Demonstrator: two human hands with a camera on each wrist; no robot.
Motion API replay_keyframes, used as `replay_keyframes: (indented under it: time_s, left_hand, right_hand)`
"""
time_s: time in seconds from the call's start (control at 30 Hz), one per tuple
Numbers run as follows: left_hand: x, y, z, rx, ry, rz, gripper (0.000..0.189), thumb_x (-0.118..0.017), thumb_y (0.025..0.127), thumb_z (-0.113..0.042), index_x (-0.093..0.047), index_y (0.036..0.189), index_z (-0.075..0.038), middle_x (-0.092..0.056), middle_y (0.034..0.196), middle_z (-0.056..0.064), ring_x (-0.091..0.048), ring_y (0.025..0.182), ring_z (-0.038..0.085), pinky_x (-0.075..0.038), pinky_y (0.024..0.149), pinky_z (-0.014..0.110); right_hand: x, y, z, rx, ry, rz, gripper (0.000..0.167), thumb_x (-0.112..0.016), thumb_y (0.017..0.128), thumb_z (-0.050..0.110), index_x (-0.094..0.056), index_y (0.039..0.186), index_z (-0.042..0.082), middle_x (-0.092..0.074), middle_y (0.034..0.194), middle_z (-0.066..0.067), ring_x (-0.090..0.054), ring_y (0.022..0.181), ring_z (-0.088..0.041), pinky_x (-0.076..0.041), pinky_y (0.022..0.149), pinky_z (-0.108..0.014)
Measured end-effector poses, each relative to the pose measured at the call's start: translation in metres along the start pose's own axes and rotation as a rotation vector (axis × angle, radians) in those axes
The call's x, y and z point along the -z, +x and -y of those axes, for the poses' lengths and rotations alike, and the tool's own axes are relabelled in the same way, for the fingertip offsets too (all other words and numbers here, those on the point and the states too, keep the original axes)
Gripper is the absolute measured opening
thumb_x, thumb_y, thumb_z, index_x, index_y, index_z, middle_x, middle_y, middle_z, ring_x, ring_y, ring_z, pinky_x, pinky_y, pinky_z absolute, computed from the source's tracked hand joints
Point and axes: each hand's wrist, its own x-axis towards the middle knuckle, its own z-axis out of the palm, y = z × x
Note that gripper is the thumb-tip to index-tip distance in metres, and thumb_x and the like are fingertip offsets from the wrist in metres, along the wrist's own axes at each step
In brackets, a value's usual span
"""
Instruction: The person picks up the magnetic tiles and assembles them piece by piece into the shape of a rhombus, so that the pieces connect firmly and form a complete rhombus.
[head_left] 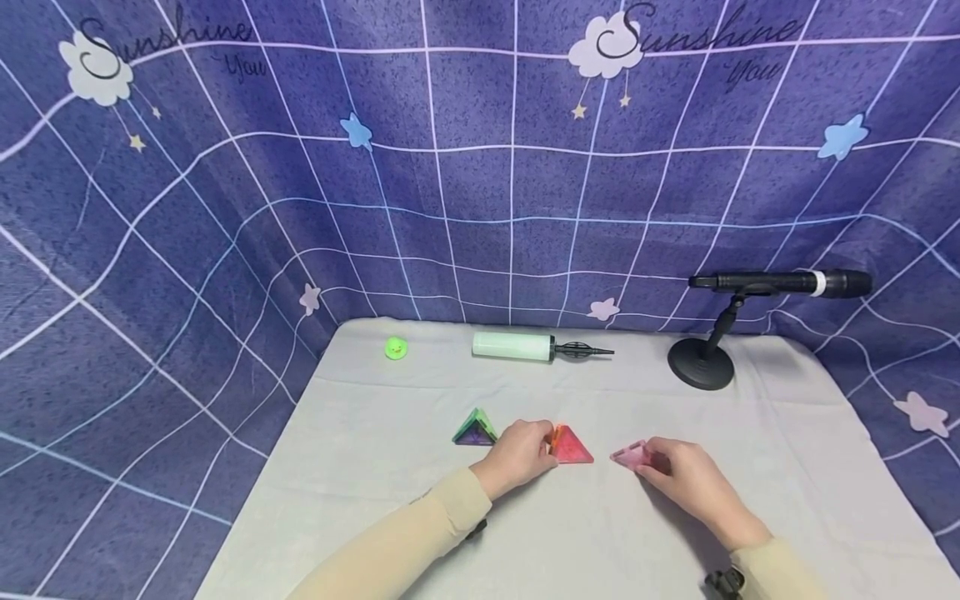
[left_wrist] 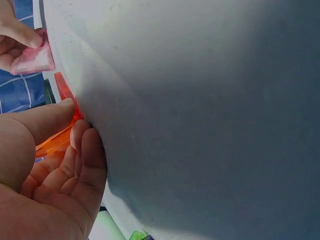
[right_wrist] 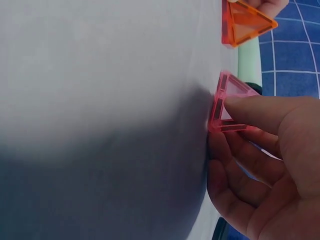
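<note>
My left hand (head_left: 519,454) pinches an orange triangular tile (right_wrist: 250,23) joined at an edge to a red triangular tile (head_left: 572,447). The two stand as a tilted pair on the white tablecloth. To the right, my right hand (head_left: 692,477) holds a pink see-through triangular tile (head_left: 630,456) between thumb and fingers, low over the cloth. In the right wrist view the thumb lies across the pink tile's face. A short gap parts the pink tile from the red one. Left of my left hand stands a small pyramid of green and purple triangular tiles (head_left: 476,429).
Behind the hands a pale green hand pump (head_left: 513,346) with a black nozzle lies across the table. A small green duck toy (head_left: 396,348) sits at the back left. A black microphone on a round-based stand (head_left: 701,364) is at the back right, before a purple gridded curtain (head_left: 465,183).
</note>
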Motion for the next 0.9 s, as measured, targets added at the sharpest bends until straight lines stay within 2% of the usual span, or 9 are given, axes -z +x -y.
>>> replay_keyframes:
  time_s: [0.1,0.2,0.43,0.63,0.9]
  left_hand:
    - [0.000,0.000,0.000,0.001,-0.001,0.000,0.020,-0.083,0.086,-0.016,-0.065,0.093,-0.012,-0.050,0.063,-0.011,-0.044,0.054,0.003,-0.036,0.051,0.019]
    - [0.001,-0.001,-0.001,0.000,-0.002,0.000,0.020,-0.084,0.086,-0.016,-0.065,0.093,-0.012,-0.050,0.063,-0.010,-0.044,0.055,0.004,-0.037,0.052,0.020]
    - [0.002,0.000,-0.001,-0.003,0.000,-0.001,0.021,-0.084,0.086,-0.017,-0.067,0.095,-0.011,-0.051,0.065,-0.010,-0.045,0.056,0.004,-0.037,0.053,0.020]
    - [0.000,0.000,0.000,-0.005,-0.008,-0.004,0.021,-0.084,0.086,-0.017,-0.066,0.094,-0.012,-0.051,0.065,-0.010,-0.045,0.056,0.005,-0.038,0.053,0.021]
    - [0.002,0.001,-0.001,0.000,-0.015,0.002,0.020,-0.084,0.086,-0.015,-0.066,0.094,-0.011,-0.051,0.064,-0.011,-0.046,0.055,0.003,-0.038,0.052,0.019]
  right_hand:
    - [-0.003,0.002,0.002,0.009,0.012,-0.014,0.028,-0.088,0.080,0.009,-0.063,0.079,0.021,-0.051,0.067,0.019,-0.045,0.060,0.002,-0.041,0.056,-0.027]
    - [-0.005,0.004,0.004,0.012,0.013,-0.005,0.026,-0.088,0.080,0.010,-0.065,0.077,0.021,-0.053,0.066,0.020,-0.045,0.060,0.002,-0.041,0.055,-0.027]
    - [-0.007,0.010,0.009,-0.010,-0.008,0.028,0.027,-0.086,0.082,0.011,-0.064,0.072,0.024,-0.048,0.063,0.019,-0.042,0.058,-0.001,-0.038,0.054,-0.026]
    - [-0.014,0.014,0.011,-0.025,-0.012,0.044,0.034,-0.083,0.082,0.011,-0.057,0.065,0.026,-0.044,0.063,0.015,-0.040,0.057,-0.003,-0.034,0.053,-0.026]
    - [-0.022,0.023,0.020,-0.002,-0.028,0.012,0.039,-0.083,0.083,0.009,-0.053,0.063,0.024,-0.041,0.062,0.013,-0.038,0.057,-0.006,-0.033,0.054,-0.027]
